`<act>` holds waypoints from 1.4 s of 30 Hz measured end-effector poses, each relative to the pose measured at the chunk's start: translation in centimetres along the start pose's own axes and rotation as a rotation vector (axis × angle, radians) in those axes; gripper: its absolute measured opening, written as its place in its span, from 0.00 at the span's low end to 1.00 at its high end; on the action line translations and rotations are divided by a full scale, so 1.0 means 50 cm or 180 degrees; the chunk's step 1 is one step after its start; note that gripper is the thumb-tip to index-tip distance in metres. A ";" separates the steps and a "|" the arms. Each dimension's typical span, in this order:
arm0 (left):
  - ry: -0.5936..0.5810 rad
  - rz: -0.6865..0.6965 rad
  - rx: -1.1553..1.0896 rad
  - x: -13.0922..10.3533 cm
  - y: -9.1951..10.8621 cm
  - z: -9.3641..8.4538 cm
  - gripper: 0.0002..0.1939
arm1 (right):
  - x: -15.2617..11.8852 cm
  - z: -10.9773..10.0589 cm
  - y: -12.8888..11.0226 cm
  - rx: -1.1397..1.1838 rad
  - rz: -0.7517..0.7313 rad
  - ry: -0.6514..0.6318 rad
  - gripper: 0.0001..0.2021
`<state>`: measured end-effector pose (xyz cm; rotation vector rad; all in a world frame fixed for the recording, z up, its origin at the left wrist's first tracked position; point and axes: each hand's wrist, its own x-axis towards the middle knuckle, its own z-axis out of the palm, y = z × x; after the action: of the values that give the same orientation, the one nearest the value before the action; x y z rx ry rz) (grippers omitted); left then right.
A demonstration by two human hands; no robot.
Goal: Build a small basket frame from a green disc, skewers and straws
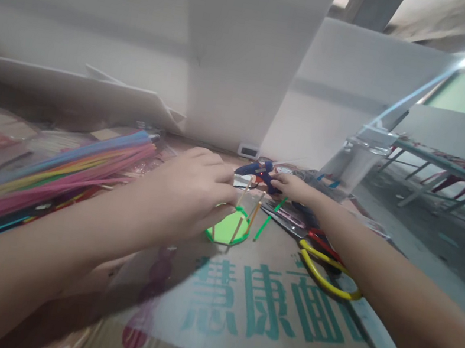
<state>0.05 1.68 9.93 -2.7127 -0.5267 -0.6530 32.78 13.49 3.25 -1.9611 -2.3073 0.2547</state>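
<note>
A green many-sided base [223, 227] with several thin upright sticks rests on the printed sheet. My left hand [197, 192] hangs over its left side with fingers bent; whatever the fingertips hold, if anything, is too small to make out. Behind and to the right, my right hand [287, 185] is closed on a dark blue glue gun [265, 174]. A green strip [262, 228] lies right of the base. Scissors with yellow handles [326, 280] lie beneath my right forearm.
Bundles of coloured strips [95, 159] lie at the left. A small white display device [248, 151] stands by the wall. Behind my right forearm is a clear plastic container [365, 161]. A long table [462, 169] stands in the right background.
</note>
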 end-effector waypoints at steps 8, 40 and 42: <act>0.0023 -0.0062 -0.0128 0.001 -0.002 0.004 0.12 | -0.081 -0.047 -0.013 -0.0235 0.0215 0.0470 0.23; -0.0165 -0.0035 -0.0030 0.006 -0.005 0.016 0.13 | -0.276 0.094 -0.258 0.1658 -0.0915 0.0930 0.09; -0.0191 -0.0035 0.0000 0.006 -0.005 0.018 0.14 | -0.276 0.092 -0.258 0.1653 -0.0899 0.0909 0.09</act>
<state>0.54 2.30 9.37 -2.7386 -0.5564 -0.5759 21.67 -2.42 1.64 -1.3166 -2.0356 0.4578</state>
